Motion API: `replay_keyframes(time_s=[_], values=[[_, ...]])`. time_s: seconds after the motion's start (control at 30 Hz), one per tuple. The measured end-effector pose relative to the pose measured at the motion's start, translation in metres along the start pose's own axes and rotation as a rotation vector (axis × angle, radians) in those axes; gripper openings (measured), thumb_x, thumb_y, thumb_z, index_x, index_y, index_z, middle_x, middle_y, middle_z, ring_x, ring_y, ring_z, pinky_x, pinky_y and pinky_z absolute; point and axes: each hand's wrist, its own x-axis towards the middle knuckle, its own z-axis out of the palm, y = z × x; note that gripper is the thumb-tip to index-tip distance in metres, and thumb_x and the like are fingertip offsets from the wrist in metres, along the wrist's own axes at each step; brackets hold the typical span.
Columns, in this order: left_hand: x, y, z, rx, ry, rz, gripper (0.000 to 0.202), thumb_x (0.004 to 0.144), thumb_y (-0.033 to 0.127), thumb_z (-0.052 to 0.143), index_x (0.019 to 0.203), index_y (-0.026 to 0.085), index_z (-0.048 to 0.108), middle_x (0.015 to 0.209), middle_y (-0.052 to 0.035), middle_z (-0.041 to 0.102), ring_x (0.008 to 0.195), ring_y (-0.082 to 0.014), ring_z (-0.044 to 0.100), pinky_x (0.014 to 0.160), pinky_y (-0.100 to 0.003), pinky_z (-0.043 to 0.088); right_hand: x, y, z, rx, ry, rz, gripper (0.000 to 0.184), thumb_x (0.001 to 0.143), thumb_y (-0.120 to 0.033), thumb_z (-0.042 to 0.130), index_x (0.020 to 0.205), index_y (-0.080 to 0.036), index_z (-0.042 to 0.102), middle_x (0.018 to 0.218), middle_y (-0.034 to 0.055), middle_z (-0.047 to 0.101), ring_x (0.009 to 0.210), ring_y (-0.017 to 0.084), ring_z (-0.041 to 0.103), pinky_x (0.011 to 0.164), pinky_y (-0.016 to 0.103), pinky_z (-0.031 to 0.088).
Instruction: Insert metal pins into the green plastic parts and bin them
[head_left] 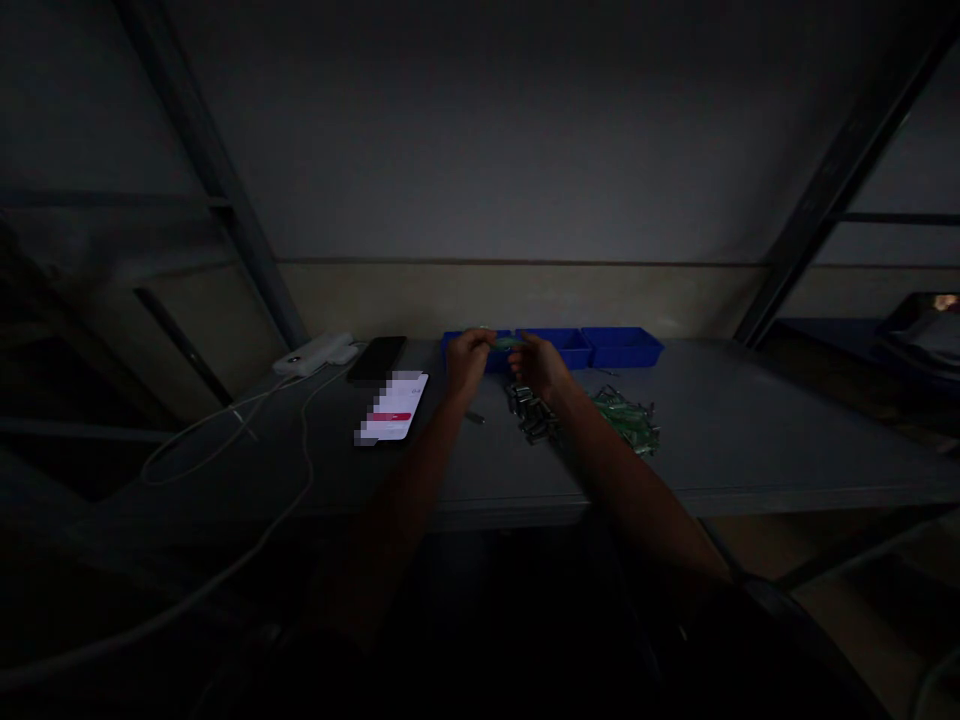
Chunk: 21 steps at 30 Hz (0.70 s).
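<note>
My left hand (466, 358) and my right hand (538, 364) are raised in front of the blue bins. Between them they hold a small greenish, see-through piece (508, 343), pinched at its two ends; its exact kind is too dim to make out. Below my right hand lies a pile of small shiny metal pieces (531, 415). A heap of green pieces with metal ends (628, 420) sits to the right of my right forearm. One loose flat piece (475, 417) rests on the table near my left wrist.
Three joined blue bins (621, 348) stand along the back of the grey table (720, 420). On the left are a lit phone (396, 408), a dark phone-like slab (379, 358) and a white power strip (315, 355) with cables. Metal posts frame both sides. The room is dark.
</note>
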Motion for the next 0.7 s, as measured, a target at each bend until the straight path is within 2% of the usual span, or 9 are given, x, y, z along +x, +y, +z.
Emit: replay_keyframes(time_s=[0.13,0.27,0.33,0.4,0.5,0.6,0.7], values=[[-0.004,0.007,-0.002,0.071,-0.034,0.058,0.019,0.058,0.010,0.046,0.060,0.018,0.063,0.077,-0.0021,0.070,0.083,-0.0175,0.064,0.084,-0.030,0.048,0.000,0.002,0.001,-0.010,0.103,0.063,0.018,0.080,-0.029,0.055,0.067,-0.016,0.056,0.053,-0.0010,0.055,0.044,0.009,0.046,0.043,0.022,0.032],[-0.004,0.008,-0.003,0.176,-0.060,0.142,0.021,0.058,0.009,0.045,0.054,0.019,0.063,0.083,-0.0035,0.070,0.089,-0.0180,0.063,0.088,-0.031,0.047,0.001,0.002,-0.001,-0.041,0.157,-0.001,0.013,0.073,-0.023,0.059,0.062,-0.017,0.056,0.050,-0.0030,0.053,0.046,0.009,0.044,0.046,0.023,0.032],[-0.003,0.006,-0.003,0.299,-0.025,0.141,0.022,0.060,0.009,0.046,0.053,0.019,0.065,0.089,-0.0043,0.069,0.095,-0.0191,0.061,0.093,-0.032,0.044,0.002,0.001,-0.003,-0.064,0.218,-0.092,0.011,0.071,-0.024,0.059,0.063,-0.017,0.057,0.052,-0.0040,0.053,0.050,0.010,0.046,0.051,0.023,0.034],[-0.002,0.004,-0.002,0.429,0.001,0.092,0.022,0.063,0.011,0.049,0.056,0.020,0.068,0.090,-0.0050,0.069,0.098,-0.0210,0.060,0.095,-0.034,0.042,0.002,-0.001,-0.004,-0.171,0.305,-0.258,0.011,0.071,-0.026,0.058,0.065,-0.016,0.060,0.056,-0.0035,0.057,0.057,0.011,0.049,0.056,0.023,0.037],[-0.003,0.005,-0.001,0.520,-0.079,-0.033,0.019,0.072,0.020,0.053,0.064,0.020,0.071,0.078,-0.0054,0.069,0.091,-0.0232,0.061,0.088,-0.035,0.044,-0.001,-0.003,-0.003,-0.460,0.401,-0.493,0.019,0.072,-0.032,0.057,0.073,-0.015,0.066,0.060,-0.0019,0.059,0.059,0.012,0.050,0.059,0.024,0.037],[-0.006,0.006,-0.001,0.509,-0.131,-0.158,0.037,0.084,0.042,0.047,0.063,0.020,0.069,0.064,-0.0061,0.066,0.076,-0.0234,0.062,0.077,-0.033,0.045,-0.007,-0.002,0.003,-0.656,0.388,-0.597,0.025,0.076,-0.033,0.055,0.081,-0.014,0.070,0.061,-0.0002,0.060,0.058,0.013,0.049,0.060,0.025,0.036],[-0.006,0.003,-0.003,0.438,-0.075,-0.280,0.053,0.086,0.057,0.039,0.059,0.020,0.067,0.058,-0.0090,0.064,0.068,-0.0237,0.061,0.070,-0.033,0.045,-0.014,0.000,0.010,-0.707,0.321,-0.661,0.024,0.079,-0.032,0.053,0.082,-0.016,0.070,0.063,0.0002,0.061,0.058,0.013,0.050,0.062,0.025,0.037]])
